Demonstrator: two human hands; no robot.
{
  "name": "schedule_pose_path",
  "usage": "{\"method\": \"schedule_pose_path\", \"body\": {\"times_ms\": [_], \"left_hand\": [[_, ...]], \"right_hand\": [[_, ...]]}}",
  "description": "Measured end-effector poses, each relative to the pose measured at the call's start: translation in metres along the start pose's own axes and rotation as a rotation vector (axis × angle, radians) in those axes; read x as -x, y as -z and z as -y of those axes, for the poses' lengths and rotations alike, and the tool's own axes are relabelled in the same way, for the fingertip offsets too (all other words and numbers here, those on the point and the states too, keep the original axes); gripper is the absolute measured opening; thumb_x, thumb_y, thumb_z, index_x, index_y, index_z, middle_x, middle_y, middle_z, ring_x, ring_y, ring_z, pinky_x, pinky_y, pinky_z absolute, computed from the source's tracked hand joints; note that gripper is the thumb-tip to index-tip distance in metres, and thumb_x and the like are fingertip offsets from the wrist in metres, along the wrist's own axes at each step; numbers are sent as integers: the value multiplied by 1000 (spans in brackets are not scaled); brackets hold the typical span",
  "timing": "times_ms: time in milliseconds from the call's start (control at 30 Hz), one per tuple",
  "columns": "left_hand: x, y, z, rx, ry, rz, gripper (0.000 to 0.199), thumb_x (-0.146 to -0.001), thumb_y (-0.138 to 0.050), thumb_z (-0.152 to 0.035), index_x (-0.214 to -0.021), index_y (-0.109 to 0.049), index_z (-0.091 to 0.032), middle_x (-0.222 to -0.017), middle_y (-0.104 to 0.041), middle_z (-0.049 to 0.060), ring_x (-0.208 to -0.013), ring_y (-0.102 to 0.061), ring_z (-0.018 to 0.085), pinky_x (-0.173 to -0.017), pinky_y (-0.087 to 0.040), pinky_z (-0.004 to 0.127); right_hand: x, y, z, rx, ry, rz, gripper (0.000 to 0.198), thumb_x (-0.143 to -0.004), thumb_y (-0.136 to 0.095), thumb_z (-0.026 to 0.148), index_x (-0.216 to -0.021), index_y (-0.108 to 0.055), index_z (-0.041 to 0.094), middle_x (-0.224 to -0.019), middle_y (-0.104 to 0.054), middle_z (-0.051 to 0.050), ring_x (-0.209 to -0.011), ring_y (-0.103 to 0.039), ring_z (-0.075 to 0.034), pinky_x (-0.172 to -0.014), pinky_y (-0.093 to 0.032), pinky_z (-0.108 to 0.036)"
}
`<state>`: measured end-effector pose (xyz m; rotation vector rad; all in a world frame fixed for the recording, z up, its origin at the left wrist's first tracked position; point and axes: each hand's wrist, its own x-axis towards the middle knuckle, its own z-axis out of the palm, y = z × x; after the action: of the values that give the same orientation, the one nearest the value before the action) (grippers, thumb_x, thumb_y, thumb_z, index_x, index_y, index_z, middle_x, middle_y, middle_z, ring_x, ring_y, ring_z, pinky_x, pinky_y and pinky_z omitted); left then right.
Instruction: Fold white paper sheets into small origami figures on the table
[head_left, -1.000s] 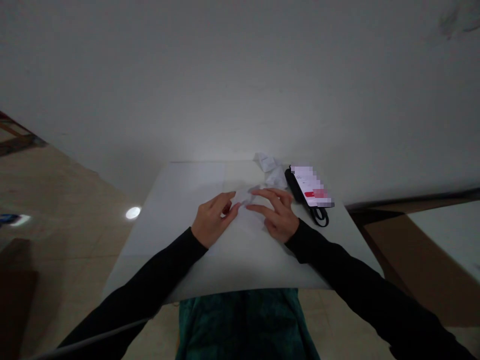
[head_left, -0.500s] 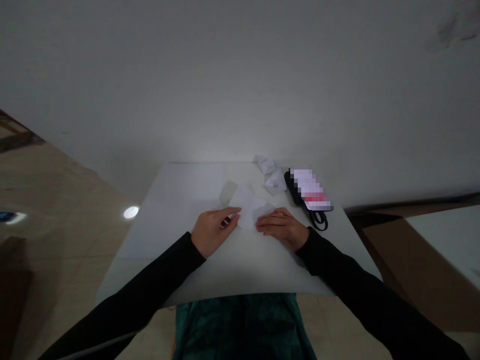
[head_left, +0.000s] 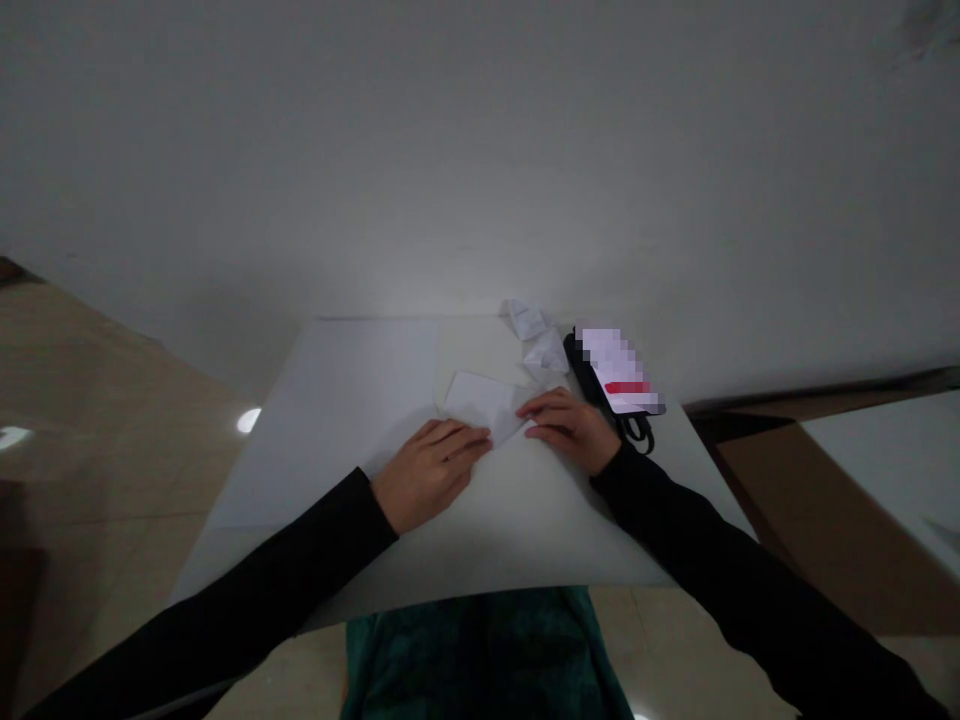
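Note:
A small piece of white folded paper [head_left: 484,398] lies on the white table between my two hands. My left hand [head_left: 433,472] is closed at its lower edge, fingers together and fingertips pressed on the paper; its thumb is hidden. At the right corner, my right hand [head_left: 570,428] pinches the paper between thumb and fingers. Just beyond, two crumpled-looking folded white paper pieces [head_left: 546,353] sit near the back edge of the table.
A large white sheet [head_left: 330,400] covers the left part of the table [head_left: 487,560]. At the back right, a phone with a blurred screen [head_left: 619,370] rests on a black case with a strap loop [head_left: 637,432]. A wall stands behind; a cardboard box [head_left: 832,530] is on the right.
The paper has been turned and now lies flatter, with a straight top edge. My left hand has gone from an upright pinch to fingers laid over it; my right hand has shifted slightly up.

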<state>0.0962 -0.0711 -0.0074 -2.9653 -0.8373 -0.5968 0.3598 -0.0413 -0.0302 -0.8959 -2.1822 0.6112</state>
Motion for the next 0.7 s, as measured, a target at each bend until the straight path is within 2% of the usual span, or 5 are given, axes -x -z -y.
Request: {"method": "schedule_pose_path", "body": {"times_ms": [133, 400, 533, 700], "left_hand": [[3, 0, -1, 7, -29, -29, 33, -89, -47, -13, -119, -58, -12, -121, -64, 10, -112, -58, 20, -97, -51, 38], [1, 2, -5, 65, -29, -89, 27, -86, -51, -14, -110, -63, -10, -116, -66, 12, -106, -62, 20, -94, -54, 36], [1, 3, -10, 186, -22, -88, 26, -85, -51, -14, -107, -62, -9, -113, -66, 13, -104, -60, 21, -92, -54, 34], [0, 2, -10, 301, 31, 12, 28, -84, -51, -13, -111, -59, -11, -128, -55, 17, -110, -55, 22, -96, -49, 39]], "right_hand": [[-8, -4, -1, 13, -121, -68, 20, -84, -63, 34, -71, -66, 20, -82, -64, -6, -83, -56, -19, -75, -47, -35], [-24, -17, 13, 183, -446, -91, 23, -79, -69, 34, -63, -64, 19, -64, -61, -2, -77, -50, -20, -70, -36, -33], [-29, -21, 17, 238, -560, -104, 24, -75, -72, 35, -61, -64, 18, -67, -63, -3, -83, -51, -22, -72, -32, -34], [-32, -24, 20, 309, -591, -85, 22, -76, -71, 38, -65, -67, 19, -76, -66, -3, -93, -51, -24, -74, -26, -35]]}}
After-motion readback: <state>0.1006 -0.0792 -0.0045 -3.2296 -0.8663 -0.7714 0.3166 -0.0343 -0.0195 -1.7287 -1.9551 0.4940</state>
